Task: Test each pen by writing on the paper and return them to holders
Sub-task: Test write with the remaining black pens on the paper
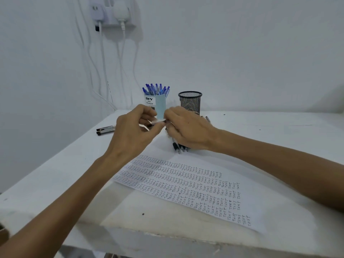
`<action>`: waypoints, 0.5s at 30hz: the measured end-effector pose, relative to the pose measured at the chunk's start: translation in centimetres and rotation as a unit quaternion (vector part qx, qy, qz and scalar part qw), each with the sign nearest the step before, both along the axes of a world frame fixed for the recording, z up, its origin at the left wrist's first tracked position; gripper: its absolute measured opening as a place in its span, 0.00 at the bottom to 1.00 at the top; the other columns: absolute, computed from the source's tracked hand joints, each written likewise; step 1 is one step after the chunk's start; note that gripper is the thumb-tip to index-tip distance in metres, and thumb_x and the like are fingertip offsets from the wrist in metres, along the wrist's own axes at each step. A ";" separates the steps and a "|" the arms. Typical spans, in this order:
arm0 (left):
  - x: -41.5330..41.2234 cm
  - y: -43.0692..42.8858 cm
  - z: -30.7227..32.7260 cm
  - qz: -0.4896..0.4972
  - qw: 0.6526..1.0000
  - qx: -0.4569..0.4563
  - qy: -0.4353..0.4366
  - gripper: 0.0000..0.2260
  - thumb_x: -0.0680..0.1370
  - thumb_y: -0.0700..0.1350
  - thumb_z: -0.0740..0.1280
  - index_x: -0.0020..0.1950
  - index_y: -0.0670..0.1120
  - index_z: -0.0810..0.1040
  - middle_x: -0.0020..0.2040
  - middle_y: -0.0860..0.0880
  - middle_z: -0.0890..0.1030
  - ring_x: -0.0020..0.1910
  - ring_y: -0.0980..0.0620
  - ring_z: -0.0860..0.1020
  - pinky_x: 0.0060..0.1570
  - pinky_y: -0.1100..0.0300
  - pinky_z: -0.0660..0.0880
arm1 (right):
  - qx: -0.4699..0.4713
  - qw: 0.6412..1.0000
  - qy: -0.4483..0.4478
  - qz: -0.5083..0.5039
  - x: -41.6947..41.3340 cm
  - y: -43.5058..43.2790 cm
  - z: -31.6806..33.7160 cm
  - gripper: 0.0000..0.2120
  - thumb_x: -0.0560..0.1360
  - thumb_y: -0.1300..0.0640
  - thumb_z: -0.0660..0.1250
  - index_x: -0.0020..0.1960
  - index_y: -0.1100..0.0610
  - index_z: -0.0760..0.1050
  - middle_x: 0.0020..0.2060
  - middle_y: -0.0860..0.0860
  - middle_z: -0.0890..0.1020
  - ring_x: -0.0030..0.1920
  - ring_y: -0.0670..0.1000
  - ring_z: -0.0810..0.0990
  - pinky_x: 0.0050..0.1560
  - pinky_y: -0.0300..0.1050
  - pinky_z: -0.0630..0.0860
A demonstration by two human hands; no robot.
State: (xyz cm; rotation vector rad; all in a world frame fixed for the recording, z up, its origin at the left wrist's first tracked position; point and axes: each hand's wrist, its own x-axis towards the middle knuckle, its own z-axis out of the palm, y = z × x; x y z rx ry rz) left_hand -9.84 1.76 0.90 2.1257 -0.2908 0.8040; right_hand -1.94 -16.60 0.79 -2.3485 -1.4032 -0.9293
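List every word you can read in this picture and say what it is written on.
"DIY": label on the light blue cylindrical pen holder.
"DESK ORGANIZER": same label, smaller print.
"TEST": handwritten in repeated rows on the white paper sheet.
Black pens lying far left: markings too small.

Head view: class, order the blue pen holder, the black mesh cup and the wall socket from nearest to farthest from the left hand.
1. Blue pen holder, just behind the left hand.
2. Black mesh cup, further right.
3. Wall socket, high on the wall.
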 end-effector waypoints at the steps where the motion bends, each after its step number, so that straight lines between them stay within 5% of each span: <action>1: -0.2 -0.1 -0.1 -0.009 1.000 0.000 0.008 0.13 0.76 0.48 0.76 0.57 0.47 0.80 0.47 0.55 0.84 0.46 0.58 0.82 0.44 0.68 0.79 | 0.006 1.000 0.000 -0.023 -0.2 -0.4 0.0 0.15 0.81 0.46 0.58 0.45 0.58 0.71 0.39 0.51 0.75 0.40 0.51 0.69 0.39 0.48 0.68; 5: -1.3 -0.7 -0.4 -0.047 0.998 0.004 0.044 0.19 0.78 0.64 0.66 0.58 0.50 0.80 0.50 0.57 0.84 0.52 0.59 0.82 0.46 0.61 0.81 | 0.041 0.994 0.036 -0.094 -0.9 -1.9 0.8 0.34 0.74 0.26 0.55 0.35 0.58 0.67 0.30 0.50 0.71 0.34 0.52 0.68 0.34 0.50 0.65; 8: -2.3 -1.4 -0.6 -0.070 0.996 0.011 0.048 0.24 0.79 0.67 0.55 0.58 0.52 0.80 0.50 0.59 0.84 0.53 0.61 0.81 0.48 0.60 0.79 | 0.075 0.990 0.088 -0.081 -1.8 -3.4 1.5 0.35 0.75 0.28 0.55 0.32 0.61 0.68 0.25 0.54 0.71 0.28 0.54 0.69 0.30 0.52 0.67; 12: -3.2 -3.1 -1.1 -0.082 0.992 0.069 0.066 0.13 0.82 0.60 0.63 0.55 0.54 0.80 0.52 0.57 0.83 0.54 0.59 0.80 0.46 0.62 0.77 | 0.149 0.963 0.223 -0.009 -3.4 -6.0 2.1 0.33 0.80 0.34 0.57 0.34 0.63 0.65 0.26 0.51 0.66 0.28 0.48 0.63 0.30 0.41 0.60; 15: -4.1 -4.8 -1.5 -0.083 0.983 0.152 0.066 0.09 0.80 0.59 0.66 0.55 0.57 0.79 0.53 0.60 0.81 0.54 0.61 0.78 0.50 0.57 0.77 | 0.202 0.924 0.324 -0.004 -4.1 -8.0 1.6 0.34 0.80 0.34 0.59 0.36 0.67 0.70 0.29 0.60 0.73 0.31 0.56 0.72 0.34 0.48 0.66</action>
